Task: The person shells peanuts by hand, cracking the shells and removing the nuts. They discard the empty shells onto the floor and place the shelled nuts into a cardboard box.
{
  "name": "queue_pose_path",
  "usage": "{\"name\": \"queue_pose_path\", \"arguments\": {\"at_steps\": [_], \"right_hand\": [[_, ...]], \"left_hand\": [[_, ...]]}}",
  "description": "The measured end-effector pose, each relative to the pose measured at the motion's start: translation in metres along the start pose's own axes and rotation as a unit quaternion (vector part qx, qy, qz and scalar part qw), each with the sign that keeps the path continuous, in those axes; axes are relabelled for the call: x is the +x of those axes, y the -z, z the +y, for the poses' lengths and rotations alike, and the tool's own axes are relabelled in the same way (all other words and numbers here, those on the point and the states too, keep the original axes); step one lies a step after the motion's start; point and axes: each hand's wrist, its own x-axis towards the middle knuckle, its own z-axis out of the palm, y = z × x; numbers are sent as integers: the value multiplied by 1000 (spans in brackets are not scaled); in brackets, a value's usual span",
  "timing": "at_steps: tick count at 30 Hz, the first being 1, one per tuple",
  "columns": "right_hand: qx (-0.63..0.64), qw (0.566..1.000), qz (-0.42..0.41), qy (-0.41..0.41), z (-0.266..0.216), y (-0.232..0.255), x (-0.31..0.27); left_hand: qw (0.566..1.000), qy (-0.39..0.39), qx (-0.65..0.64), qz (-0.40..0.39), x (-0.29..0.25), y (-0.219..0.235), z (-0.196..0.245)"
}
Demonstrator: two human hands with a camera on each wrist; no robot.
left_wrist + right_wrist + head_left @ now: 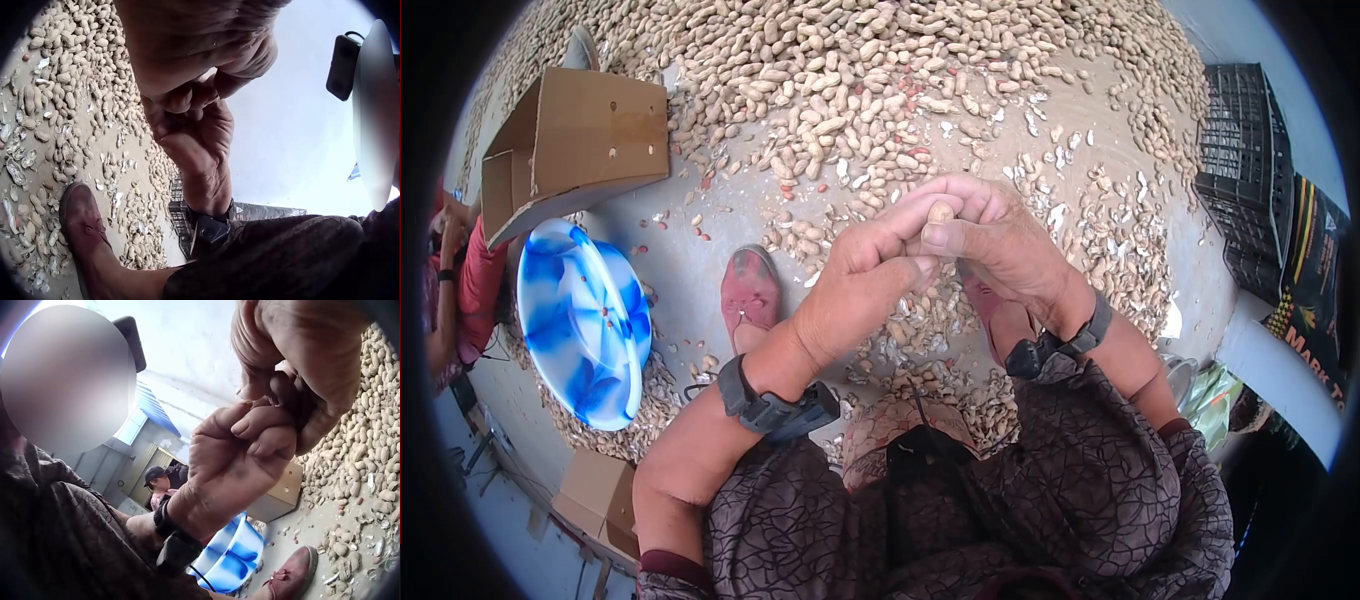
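Both hands meet above the floor's heap of peanuts (850,80): the left hand (865,280) and right hand (1000,245) pinch one peanut (940,212) between their fingertips, its tip poking upward.

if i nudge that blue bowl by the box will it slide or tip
The blue bowl looks like thin plastic and holds only a few kernels, so it is probably light and would slide easily. Part of its rim seems to rest on loose peanuts, so a push may rock or tip it.
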Motion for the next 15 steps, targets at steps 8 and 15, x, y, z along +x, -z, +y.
{"name": "queue_pose_path", "arguments": {"at_steps": [8, 15], "right_hand": [[-31, 998, 48, 34, -3, -7, -6], [-40, 996, 68, 37, 3, -9, -5]], "left_hand": [[984, -84, 156, 26, -1, -12, 9], [992, -26, 124, 22, -6, -15, 21]]}}
